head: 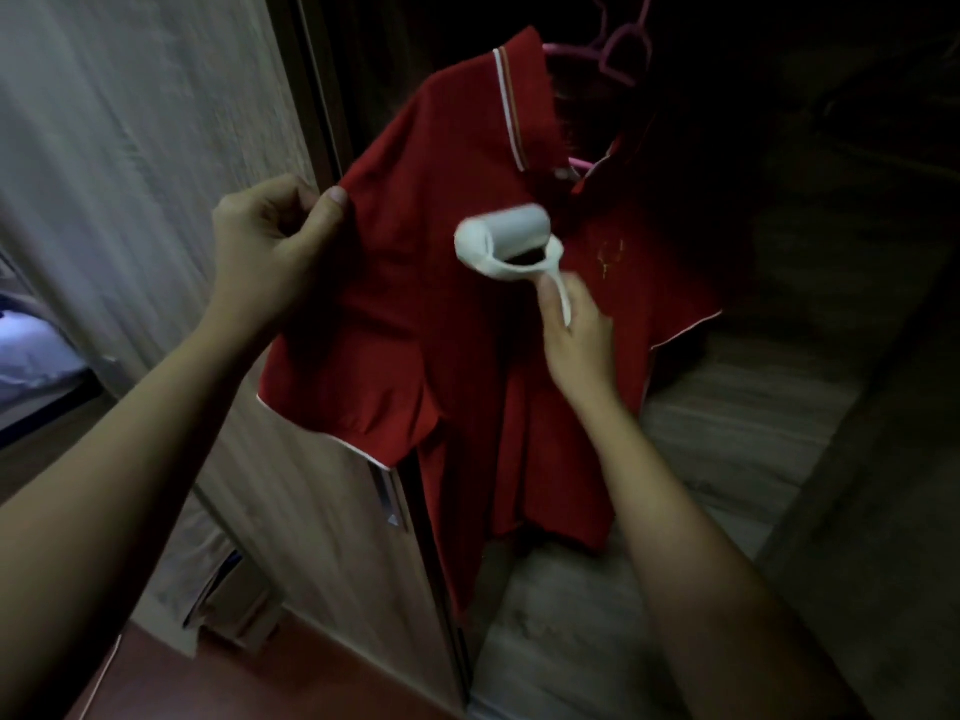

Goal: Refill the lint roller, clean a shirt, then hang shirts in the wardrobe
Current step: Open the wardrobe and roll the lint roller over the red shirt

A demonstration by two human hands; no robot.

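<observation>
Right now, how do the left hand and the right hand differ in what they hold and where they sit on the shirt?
The left hand pinches the red shirt at its shoulder edge between thumb and fingers; the right hand grips the white lint roller by its handle. The left hand sits at the shirt's outer edge, the right hand in front of its chest, lower in the picture. Both work on the same shirt.

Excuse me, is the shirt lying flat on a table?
No, the shirt hangs on a pink hanger, the left hand pinching its shoulder.
</observation>
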